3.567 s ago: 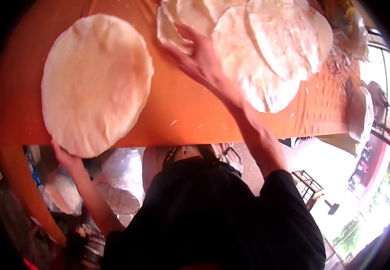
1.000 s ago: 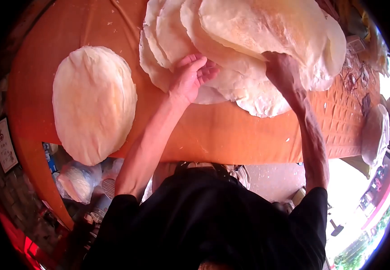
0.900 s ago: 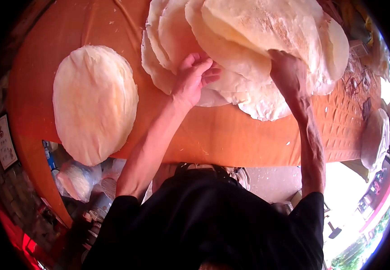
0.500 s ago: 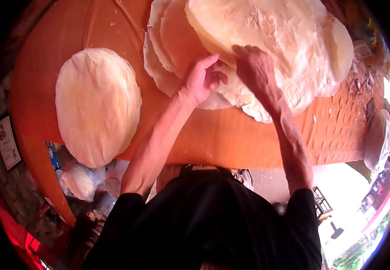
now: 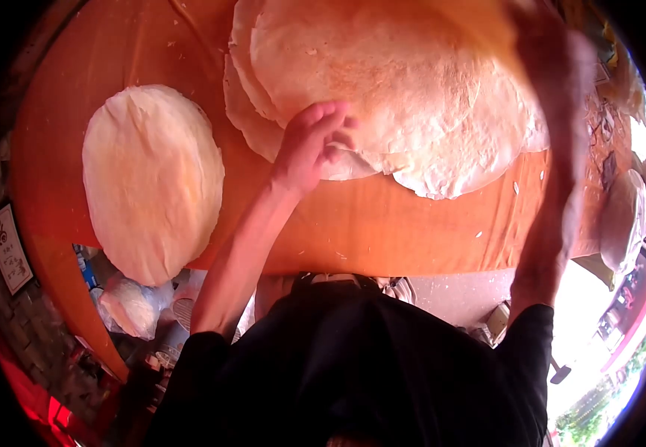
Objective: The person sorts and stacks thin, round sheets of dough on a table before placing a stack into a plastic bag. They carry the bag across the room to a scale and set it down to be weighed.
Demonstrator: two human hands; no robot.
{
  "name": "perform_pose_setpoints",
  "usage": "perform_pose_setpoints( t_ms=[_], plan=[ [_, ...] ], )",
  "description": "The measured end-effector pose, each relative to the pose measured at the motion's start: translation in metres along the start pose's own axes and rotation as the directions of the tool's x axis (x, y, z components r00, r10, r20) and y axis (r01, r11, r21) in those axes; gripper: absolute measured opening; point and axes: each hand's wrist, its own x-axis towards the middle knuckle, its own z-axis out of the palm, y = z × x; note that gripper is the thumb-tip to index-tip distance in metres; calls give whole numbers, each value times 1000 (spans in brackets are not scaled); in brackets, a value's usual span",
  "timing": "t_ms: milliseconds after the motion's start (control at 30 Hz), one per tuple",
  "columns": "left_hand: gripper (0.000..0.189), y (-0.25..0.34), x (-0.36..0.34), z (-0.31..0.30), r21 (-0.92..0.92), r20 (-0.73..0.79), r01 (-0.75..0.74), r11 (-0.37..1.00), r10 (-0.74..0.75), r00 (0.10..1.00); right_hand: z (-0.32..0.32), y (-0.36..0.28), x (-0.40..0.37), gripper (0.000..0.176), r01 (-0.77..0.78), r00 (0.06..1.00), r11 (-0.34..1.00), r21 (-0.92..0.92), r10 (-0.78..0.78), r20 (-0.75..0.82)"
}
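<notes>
Thin round flatbread sheets [image 5: 382, 82] lie in a large overlapping pile at the top of the table. My left hand [image 5: 309, 145] is over the pile's near left edge, fingers loosely curled and apart, with nothing in them. At the upper right, my right hand [image 5: 543, 33] is smeared by motion and in shadow. A blurred flatbread [image 5: 479, 22] trails from it across the top of the pile, partly out of view; the fingertips themselves are hidden. Apart from the pile, a smaller oval stack of flatbreads [image 5: 153, 182] lies on the left.
An orange cloth [image 5: 338, 231] covers the table, whose near edge runs just in front of my body. A plastic-wrapped bundle [image 5: 130, 305] sits below the left edge. Another wrapped pale bundle [image 5: 625, 223] is at the far right. A framed sign [image 5: 10, 248] stands at far left.
My right hand has swung up and to the right, drawing the top flatbread off the pile's left part. My left hand has shifted slightly left and down, staying near the pile's edge.
</notes>
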Motion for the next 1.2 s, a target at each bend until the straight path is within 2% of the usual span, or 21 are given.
perform_pose_setpoints(
  t_ms=[67,100,167,200,267,333,400,433,467,567,600,633,667,800,867,900,1033,1133,1167,1200],
  plan=[
    [27,-1,-19,-5,51,-101,43,998,-37,994,-43,3,9,15,79,963,997,-14,-80,-256],
    [27,-3,-26,-8,74,-165,43,996,-30,986,-49,-2,3,15,105,946,994,12,-96,-309],
    [27,-12,-31,-21,119,-304,23,993,15,953,-42,-18,-17,14,-16,999,981,194,24,-36],
    [27,-12,-36,-22,73,-334,14,997,11,943,-33,-28,-31,15,-94,991,958,272,65,116],
    [28,-8,-44,-24,-11,-389,-16,1000,11,921,29,-48,-64,13,134,987,912,388,-156,25],
    [24,-10,-44,-30,-87,-354,-11,996,-21,935,71,-70,-99,16,55,901,896,440,-235,365],
    [21,-12,-41,-35,-154,-289,-3,988,-42,956,74,-81,-106,13,158,965,816,556,-247,89],
    [20,-13,-41,-35,-164,-282,-16,986,-31,959,70,-80,-106,11,84,969,823,561,-200,148],
    [20,-17,-42,-34,-170,-270,3,986,-50,962,54,-78,-96,13,73,967,864,498,-183,176],
    [18,-21,-35,-33,-168,-221,0,986,-38,975,40,-92,-99,14,70,966,840,538,-192,174],
    [17,-19,-33,-31,-148,-234,13,989,-48,971,48,-99,-112,13,90,963,817,570,-217,158],
    [16,-17,-32,-28,-131,-249,30,991,-62,967,52,-106,-121,12,35,944,815,578,-216,248],
    [15,-17,-34,-26,-116,-266,57,992,-86,960,54,-111,-124,12,33,949,787,616,-219,228],
    [13,-21,-33,-19,-151,-368,-49,987,-11,930,45,-124,-102,5,10,944,786,619,-212,254],
    [13,-22,-34,-20,-191,-333,-66,979,-1,943,56,-140,-110,4,54,956,793,606,-216,197],
    [13,-22,-33,-21,-212,-316,-78,974,7,949,56,-143,-115,4,18,946,792,611,-211,245],
    [13,-33,-28,-30,-376,-156,-157,913,105,982,50,-141,-103,6,13,946,785,619,-211,248],
    [13,-35,-24,-29,-486,-106,-169,857,135,985,56,-158,-95,12,31,926,812,583,-244,290],
    [11,-25,-26,-21,-502,-158,-143,853,73,985,50,-158,-101,32,35,939,714,699,-262,221],
    [12,-25,-22,-28,-528,-73,-125,840,101,992,48,-156,-112,58,77,955,657,750,-265,134]
  ],
)
